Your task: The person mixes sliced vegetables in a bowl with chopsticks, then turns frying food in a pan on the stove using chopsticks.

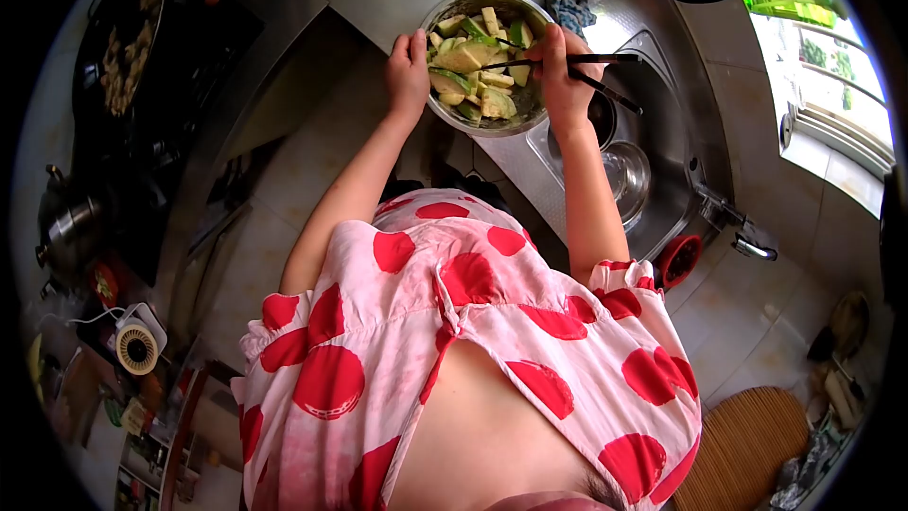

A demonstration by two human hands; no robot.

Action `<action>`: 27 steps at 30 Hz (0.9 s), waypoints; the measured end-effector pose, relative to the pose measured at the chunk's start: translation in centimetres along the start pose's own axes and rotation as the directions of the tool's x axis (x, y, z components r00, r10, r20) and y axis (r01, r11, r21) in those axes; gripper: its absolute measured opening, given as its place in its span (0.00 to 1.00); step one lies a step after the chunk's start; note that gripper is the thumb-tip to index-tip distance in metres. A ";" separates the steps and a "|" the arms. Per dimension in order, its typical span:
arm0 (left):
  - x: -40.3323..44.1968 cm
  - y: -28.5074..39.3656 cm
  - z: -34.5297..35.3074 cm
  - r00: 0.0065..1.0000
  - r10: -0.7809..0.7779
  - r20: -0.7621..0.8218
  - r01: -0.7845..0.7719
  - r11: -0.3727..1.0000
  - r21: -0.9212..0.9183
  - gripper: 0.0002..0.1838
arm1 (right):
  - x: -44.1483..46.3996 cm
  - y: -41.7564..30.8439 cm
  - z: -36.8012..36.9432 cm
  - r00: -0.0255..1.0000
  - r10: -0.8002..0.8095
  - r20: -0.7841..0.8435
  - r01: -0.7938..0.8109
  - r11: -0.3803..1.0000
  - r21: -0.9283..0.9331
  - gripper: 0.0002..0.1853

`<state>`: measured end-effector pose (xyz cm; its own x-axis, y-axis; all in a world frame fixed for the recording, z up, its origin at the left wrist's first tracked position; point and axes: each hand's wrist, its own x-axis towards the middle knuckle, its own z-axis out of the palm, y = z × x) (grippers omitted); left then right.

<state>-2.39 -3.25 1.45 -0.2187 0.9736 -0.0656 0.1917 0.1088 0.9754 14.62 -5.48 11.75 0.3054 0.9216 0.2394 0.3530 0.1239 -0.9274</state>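
A round metal bowl [492, 129] is held out in front of my body, filled with pale cut vegetable chunks [463, 59] with green skin. My left hand [408, 74] is closed on the bowl's left rim, thumb at the top edge. At the right rim, my right hand [564, 76] is closed around a pair of dark chopsticks [607, 59]. Their tips reach in among the chunks, and their back ends stick out to the right over the sink. Whether the right hand also grips the bowl is hard to make out.
A sink [673, 147] with a glass bowl [626, 175] and a faucet [747, 237] lies to the right. Far left, a dark wok [123, 14] holds browned pieces on the stove, near a metal kettle [71, 227]. A counter edge runs beneath the bowl.
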 end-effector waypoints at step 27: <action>0.0 -1.2 0.3 0.998 0.019 -0.052 -0.022 0.998 -0.059 0.20 | 2.8 1.9 4.4 0.962 -0.229 0.153 0.264 0.923 -0.281 0.15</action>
<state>-2.29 -3.30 0.21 -0.2641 0.9638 -0.0359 0.1396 0.0751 0.9874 12.27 -1.05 9.39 0.0782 0.9139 0.3983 0.6546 0.2543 -0.7120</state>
